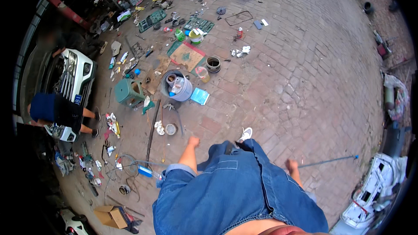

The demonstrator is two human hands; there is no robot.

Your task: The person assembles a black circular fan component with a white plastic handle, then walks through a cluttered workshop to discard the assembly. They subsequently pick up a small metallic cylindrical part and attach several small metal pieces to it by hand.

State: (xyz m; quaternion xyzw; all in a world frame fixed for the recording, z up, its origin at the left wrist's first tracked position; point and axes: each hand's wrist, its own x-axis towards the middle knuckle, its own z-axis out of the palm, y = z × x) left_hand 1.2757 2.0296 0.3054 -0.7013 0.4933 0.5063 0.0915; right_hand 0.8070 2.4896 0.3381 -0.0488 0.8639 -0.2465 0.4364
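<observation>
My left hand point(193, 141) hangs in front of my denim jacket with its fingers curled in, and nothing shows in it. Closed around one end of a long thin rod point(328, 162) is my right hand point(292, 164). The rod is bluish grey, reaches out to the right and ends in a blue tip. Its gripped end is hidden by the fingers. Under me one white shoe point(246, 134) stands on the brick paving. Left of my left hand are a small round tin point(171, 129) and crumpled white paper point(159, 128).
A bucket of bottles point(183, 92), a blue box point(200, 96) and a green stool point(124, 91) stand ahead on the left. People bend over a white car point(82, 72). Tools and parts litter the left ground. A white car-body part point(370, 191) lies at right.
</observation>
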